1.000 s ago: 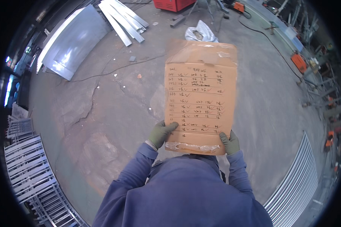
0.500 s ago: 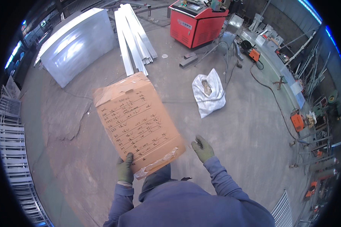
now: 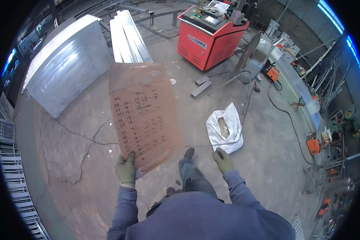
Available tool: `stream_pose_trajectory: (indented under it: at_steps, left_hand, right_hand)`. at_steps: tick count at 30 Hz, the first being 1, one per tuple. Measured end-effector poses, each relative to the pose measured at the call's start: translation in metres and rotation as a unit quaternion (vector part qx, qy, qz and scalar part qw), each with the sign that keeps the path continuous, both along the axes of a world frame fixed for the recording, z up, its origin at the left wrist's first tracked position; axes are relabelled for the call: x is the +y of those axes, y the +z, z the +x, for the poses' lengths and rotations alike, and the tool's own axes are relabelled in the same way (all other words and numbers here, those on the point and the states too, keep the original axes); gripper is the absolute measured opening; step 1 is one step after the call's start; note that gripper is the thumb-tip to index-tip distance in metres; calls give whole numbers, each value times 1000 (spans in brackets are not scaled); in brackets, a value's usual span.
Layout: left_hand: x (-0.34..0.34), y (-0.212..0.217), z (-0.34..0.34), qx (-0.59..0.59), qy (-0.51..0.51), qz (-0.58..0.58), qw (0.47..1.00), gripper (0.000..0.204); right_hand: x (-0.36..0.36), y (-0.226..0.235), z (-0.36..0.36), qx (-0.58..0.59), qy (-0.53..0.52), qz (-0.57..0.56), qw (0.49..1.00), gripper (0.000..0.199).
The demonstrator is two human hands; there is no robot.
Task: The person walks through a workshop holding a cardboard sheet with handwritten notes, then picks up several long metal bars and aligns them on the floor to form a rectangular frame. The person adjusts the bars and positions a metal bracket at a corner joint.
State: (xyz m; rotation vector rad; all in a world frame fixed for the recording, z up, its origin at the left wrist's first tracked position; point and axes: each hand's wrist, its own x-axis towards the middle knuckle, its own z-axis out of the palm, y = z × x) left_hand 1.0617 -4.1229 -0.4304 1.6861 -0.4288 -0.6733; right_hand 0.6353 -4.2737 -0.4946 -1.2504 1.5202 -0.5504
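Observation:
My left hand (image 3: 127,169), in a green work glove, grips the lower left corner of a flat brown cardboard sheet (image 3: 142,116), thumb on its front face. Handwritten marks in rows cover that face, and the sheet is slightly blurred. A torn strip of clear tape shows at its lower edge. My right hand (image 3: 223,161), gloved the same, hangs in the air to the right of the cardboard. Its fingers are loosely curled in, and nothing shows in them. In the picture it lies just below a white woven sack (image 3: 233,129) on the floor, whose mouth gapes.
A red machine cabinet (image 3: 206,42) stands ahead. Long shiny metal profiles (image 3: 128,38) and a big bent sheet-metal piece (image 3: 74,66) lie to the left. Metal offcuts (image 3: 201,88) and a dark cable (image 3: 78,135) are on the floor. Orange-cased equipment (image 3: 313,147) lines the right side.
The floor things have shifted down in view, and my foot now shows ahead. The cardboard has turned more upright. My right hand's fingers have drawn closer together.

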Motion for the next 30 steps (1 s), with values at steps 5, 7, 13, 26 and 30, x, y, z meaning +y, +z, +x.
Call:
stream_pose_trajectory:
  at_steps: [5, 7, 13, 26, 30]
  left_hand:
    - [-225, -43, 91, -66, 66, 23, 995, 32]
    - [-311, -28, 116, -71, 100, 43, 991, 32]
    - [-572, -26, 206, -67, 137, 97, 984, 33]
    - [-1181, -114, 493, -34, 164, 91, 982, 37]
    - [-1401, -109, 591, -22, 142, 63, 988, 35]
  right_hand:
    - [-270, -74, 53, -28, -9, -11, 999, 71]
    - [-390, -42, 94, 54, 68, -26, 996, 69]
    - [-714, -60, 216, -39, 101, -8, 994, 69]
    - [-1329, -128, 555, 15, 228, 14, 973, 72]
    - [-1524, -131, 636, 3, 193, 22, 981, 69]
